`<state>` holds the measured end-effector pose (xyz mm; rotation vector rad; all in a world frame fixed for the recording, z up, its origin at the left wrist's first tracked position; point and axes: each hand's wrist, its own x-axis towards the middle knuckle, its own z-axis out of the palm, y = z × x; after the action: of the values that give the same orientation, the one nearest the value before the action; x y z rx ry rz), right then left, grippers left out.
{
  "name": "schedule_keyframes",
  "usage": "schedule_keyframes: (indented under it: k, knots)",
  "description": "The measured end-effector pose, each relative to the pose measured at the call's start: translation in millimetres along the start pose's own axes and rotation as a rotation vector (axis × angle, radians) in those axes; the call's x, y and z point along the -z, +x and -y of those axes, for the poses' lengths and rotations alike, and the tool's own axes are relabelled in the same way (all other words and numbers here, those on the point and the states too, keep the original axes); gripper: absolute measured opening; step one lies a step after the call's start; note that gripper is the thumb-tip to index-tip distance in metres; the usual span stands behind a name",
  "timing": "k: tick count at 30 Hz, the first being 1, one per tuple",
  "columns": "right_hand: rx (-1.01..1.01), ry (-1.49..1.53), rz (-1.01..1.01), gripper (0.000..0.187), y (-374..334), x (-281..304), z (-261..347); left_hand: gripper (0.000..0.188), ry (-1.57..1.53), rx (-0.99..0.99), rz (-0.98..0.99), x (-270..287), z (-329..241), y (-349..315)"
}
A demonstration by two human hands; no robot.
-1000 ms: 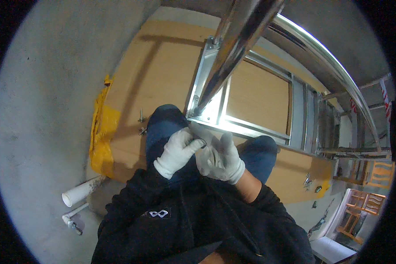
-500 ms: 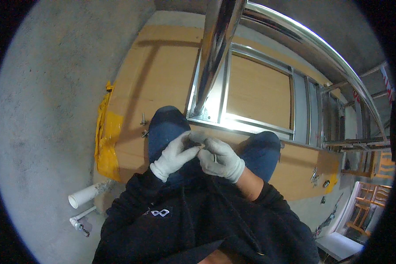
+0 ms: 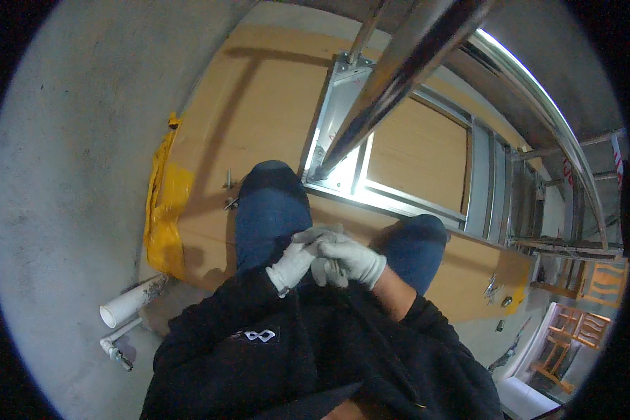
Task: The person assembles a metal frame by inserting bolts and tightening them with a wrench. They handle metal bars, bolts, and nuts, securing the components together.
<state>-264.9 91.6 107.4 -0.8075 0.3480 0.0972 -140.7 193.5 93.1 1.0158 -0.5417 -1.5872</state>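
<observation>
Both hands wear whitish-grey work gloves and meet in front of my body, between my knees. My left hand (image 3: 292, 264) presses into the right one, its fingers partly hidden behind it. Across it lies my right hand (image 3: 357, 260), fingers bent and folded around the left hand's fingers. Whether anything small sits between the palms cannot be seen. Ahead of the hands, a shiny metal post (image 3: 392, 91) rises from the corner of a metal frame (image 3: 392, 199) lying on cardboard.
Cardboard (image 3: 259, 105) covers the floor. Bolts (image 3: 229, 180) lie beside my left knee, more hardware (image 3: 492, 285) at right. Yellow plastic (image 3: 166, 217) and a white pipe (image 3: 129, 302) are by the left wall. A curved metal rail (image 3: 560, 105) arches at right, near wooden chairs (image 3: 574, 322).
My hands have come closer together, from fingertips meeting to fingers folded over each other. The view has shifted slightly, so the post now leans further right.
</observation>
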Motion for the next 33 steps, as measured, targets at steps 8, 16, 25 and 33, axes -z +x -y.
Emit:
schedule_keyframes:
  k: [8,16,25,33]
  knots:
    - [0.135,-1.073,-0.518,0.039,44.2,33.9,23.2,0.027,0.565,-0.274,-0.398,33.3,-12.5,15.8]
    - [0.195,-1.955,-0.879,0.017,126.4,108.9,-34.9,0.018,0.617,-0.491,-0.785,107.5,-23.8,46.7]
    - [0.238,-2.070,-0.849,0.016,138.6,119.5,-36.8,0.016,0.754,-0.602,-0.749,102.8,-34.7,46.3]
    - [0.143,-2.165,-0.787,0.015,146.9,102.7,-23.8,0.016,0.772,-0.630,-0.739,102.6,-35.0,46.3]
